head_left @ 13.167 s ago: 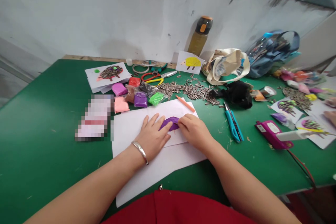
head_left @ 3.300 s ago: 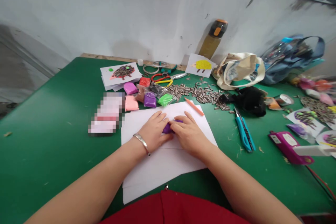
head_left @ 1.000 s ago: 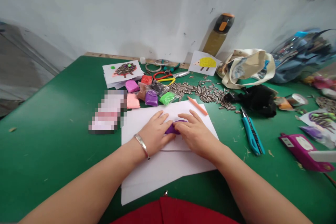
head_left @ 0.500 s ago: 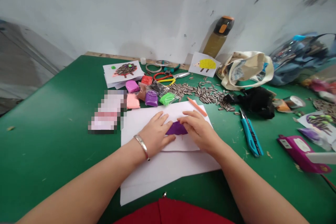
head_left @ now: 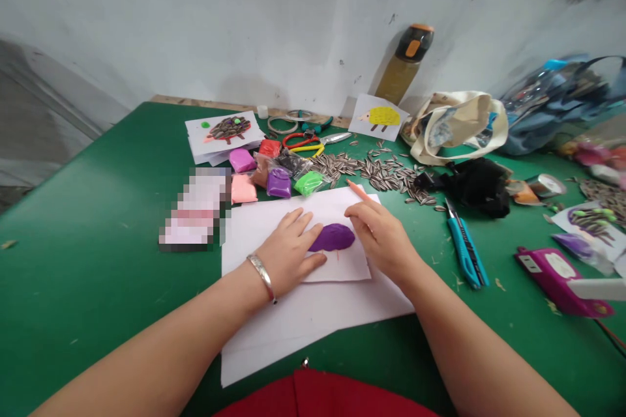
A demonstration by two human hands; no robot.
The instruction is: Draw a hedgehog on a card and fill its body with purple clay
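A purple oval of modelling clay (head_left: 335, 236) lies flattened on a small white paper (head_left: 342, 271), with short orange lines drawn below it. My left hand (head_left: 291, 249) rests flat on that paper, fingers spread, its fingertips over the left end of the clay. Just off the clay's right end is my right hand (head_left: 384, 234), open with fingers loosely bent and nothing visible in them. An orange pen (head_left: 358, 191) lies just beyond my right fingers, its lower part hidden by them. Larger white sheets (head_left: 274, 332) lie under the small paper.
Bagged clay (head_left: 279, 182), scissors (head_left: 317, 143) and loose sunflower seeds (head_left: 391, 176) lie beyond the papers. A blurred-out flat object (head_left: 195, 208) is at left. At right are a blue utility knife (head_left: 467, 251), a black cloth item (head_left: 482, 189) and a magenta power strip (head_left: 557, 280).
My right hand has moved right, off the purple clay, uncovering its right end. My left hand stays in place on the paper.
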